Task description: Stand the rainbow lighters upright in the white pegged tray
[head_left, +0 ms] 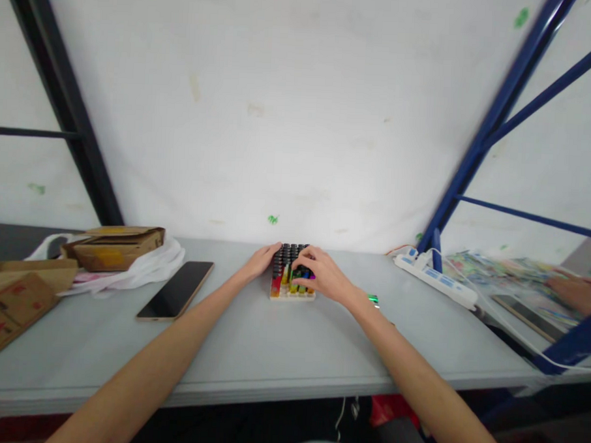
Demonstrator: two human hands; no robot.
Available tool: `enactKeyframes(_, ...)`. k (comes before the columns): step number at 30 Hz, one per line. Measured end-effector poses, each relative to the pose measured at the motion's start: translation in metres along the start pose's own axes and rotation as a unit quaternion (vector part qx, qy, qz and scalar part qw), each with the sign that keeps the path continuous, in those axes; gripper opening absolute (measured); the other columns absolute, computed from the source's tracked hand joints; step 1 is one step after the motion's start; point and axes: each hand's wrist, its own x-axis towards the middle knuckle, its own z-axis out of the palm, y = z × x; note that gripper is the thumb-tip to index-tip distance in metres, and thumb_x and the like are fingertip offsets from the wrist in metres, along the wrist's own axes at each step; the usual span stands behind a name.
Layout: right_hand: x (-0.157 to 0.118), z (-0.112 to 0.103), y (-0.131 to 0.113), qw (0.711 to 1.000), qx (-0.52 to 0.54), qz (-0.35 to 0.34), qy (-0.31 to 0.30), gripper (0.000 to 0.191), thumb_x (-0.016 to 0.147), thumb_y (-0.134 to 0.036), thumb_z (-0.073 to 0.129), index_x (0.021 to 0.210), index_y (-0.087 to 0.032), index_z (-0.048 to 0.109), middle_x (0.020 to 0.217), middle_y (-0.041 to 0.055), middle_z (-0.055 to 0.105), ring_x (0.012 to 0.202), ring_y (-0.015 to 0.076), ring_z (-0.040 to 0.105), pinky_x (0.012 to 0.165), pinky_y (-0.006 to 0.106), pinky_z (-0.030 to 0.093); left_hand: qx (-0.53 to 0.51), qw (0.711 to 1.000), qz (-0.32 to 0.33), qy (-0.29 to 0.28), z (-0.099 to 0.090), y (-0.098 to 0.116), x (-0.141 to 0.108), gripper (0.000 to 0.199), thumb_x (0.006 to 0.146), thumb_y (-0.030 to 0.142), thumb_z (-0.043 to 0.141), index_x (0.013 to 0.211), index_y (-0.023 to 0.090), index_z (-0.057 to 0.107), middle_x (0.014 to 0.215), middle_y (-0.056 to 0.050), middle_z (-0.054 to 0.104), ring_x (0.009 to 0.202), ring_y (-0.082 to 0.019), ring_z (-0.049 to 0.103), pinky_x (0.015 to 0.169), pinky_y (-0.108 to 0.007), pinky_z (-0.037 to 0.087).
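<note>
A small rack [292, 297] with a white base stands on the grey table near the wall, filled with rows of black-topped pieces at the back and red, yellow and green ones at the front. Against its left side rests my left hand [263, 259], with the fingertips at its back left edge. My right hand [322, 273] is over the rack's right front part, thumb and index finger curved towards each other around one of the small pieces. What lies between those fingertips is too small to make out.
A dark phone [176, 291] lies left of my left forearm. Cardboard boxes [113, 247] and a white plastic bag [146, 272] are farther left. Small shiny items [373, 299] lie beside my right wrist. A power strip [436, 280] stands by the blue frame; another person's hand [574, 290] is beyond.
</note>
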Motion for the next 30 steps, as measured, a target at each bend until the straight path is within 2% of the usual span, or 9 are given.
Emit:
enactKeyframes(3,-0.002,-0.012,-0.002,0.998,0.034,0.034,0.041,0.050,0.080,-0.041,0.070,0.125,-0.024,0.054,0.108,0.0082,0.058,0.099,0.0216,0.055,0.090,0.037,0.043,-0.005,1.000,-0.009,0.000,0.000,-0.002,0.001,0.068,0.079,0.070,0.043,0.103,0.014,0.072,0.107,-0.008,0.073,0.110,-0.030,0.061,0.103,-0.039,0.037)
enactKeyframes(5,-0.010,-0.027,0.004,0.993,0.057,0.073,0.079,0.038,0.086,-0.041,0.062,0.119,-0.022,0.058,0.101,0.0071,0.061,0.093,0.0199,0.057,0.088,0.035,0.044,-0.008,1.000,-0.014,0.000,0.000,-0.003,0.001,0.069,0.078,0.071,0.043,0.103,0.014,0.072,0.108,-0.009,0.073,0.111,-0.030,0.060,0.103,-0.040,0.037)
enactKeyframes(7,-0.025,-0.043,0.019,0.989,0.056,0.116,0.079,0.024,0.091,-0.039,0.055,0.105,-0.021,0.064,0.092,0.0061,0.064,0.085,0.0184,0.059,0.084,0.034,0.045,-0.009,1.000,-0.009,-0.003,0.000,-0.003,0.001,0.069,0.079,0.071,0.042,0.103,0.014,0.072,0.109,-0.009,0.073,0.112,-0.030,0.060,0.104,-0.039,0.036)
enactKeyframes(12,-0.070,-0.064,0.068,0.977,0.011,0.198,-0.080,0.021,0.087,-0.035,0.059,0.096,-0.018,0.067,0.085,0.0066,0.069,0.077,0.0185,0.062,0.075,0.031,0.046,-0.002,1.000,-0.002,-0.006,-0.002,-0.002,0.000,0.068,0.080,0.071,0.042,0.100,0.014,0.073,0.109,-0.008,0.073,0.111,-0.030,0.060,0.104,-0.038,0.036)
enactKeyframes(17,-0.088,-0.044,0.097,0.955,-0.028,0.248,-0.158,0.027,0.081,-0.039,0.065,0.096,-0.017,0.068,0.087,0.0082,0.071,0.079,0.0211,0.064,0.074,0.031,0.046,-0.002,1.000,-0.001,-0.013,-0.002,-0.002,0.000,0.068,0.080,0.071,0.041,0.100,0.015,0.073,0.109,-0.008,0.073,0.111,-0.030,0.060,0.104,-0.038,0.037)
enactKeyframes(20,-0.089,-0.032,0.104,0.946,-0.034,0.271,-0.176,0.018,0.078,-0.032,0.067,0.090,-0.018,0.067,0.085,0.0082,0.072,0.078,0.0212,0.064,0.070,0.029,0.045,-0.001,1.000,-0.006,-0.003,-0.002,-0.002,0.000,0.069,0.079,0.072,0.042,0.102,0.014,0.073,0.112,-0.009,0.072,0.113,-0.030,0.059,0.105,-0.038,0.036)
enactKeyframes(23,-0.083,-0.033,0.099,0.939,0.031,0.313,-0.143,0.015,0.080,-0.031,0.065,0.089,-0.018,0.065,0.079,0.0070,0.071,0.070,0.0181,0.064,0.065,0.027,0.046,-0.003,1.000,-0.008,0.000,-0.001,-0.002,0.000,0.069,0.079,0.071,0.043,0.104,0.014,0.072,0.113,-0.009,0.071,0.114,-0.030,0.058,0.106,-0.038,0.035)
enactKeyframes(26,-0.067,-0.046,0.079,0.919,0.199,0.335,-0.066,0.028,0.083,-0.042,0.062,0.095,-0.018,0.063,0.074,0.0037,0.068,0.060,0.0143,0.062,0.058,0.026,0.047,-0.001,1.000,-0.001,-0.004,-0.001,-0.002,0.000,0.068,0.080,0.071,0.042,0.103,0.014,0.072,0.113,-0.009,0.071,0.114,-0.030,0.058,0.106,-0.038,0.035)
enactKeyframes(30,-0.031,-0.063,0.040,0.890,0.377,0.245,0.079,0.030,0.073,-0.038,0.074,0.092,-0.016,0.068,0.083,0.0030,0.066,0.067,0.0111,0.057,0.062,0.025,0.045,-0.003,1.000,-0.009,-0.006,-0.001,-0.004,0.001,0.069,0.080,0.070,0.043,0.104,0.012,0.072,0.113,-0.009,0.071,0.115,-0.031,0.057,0.106,-0.039,0.034)
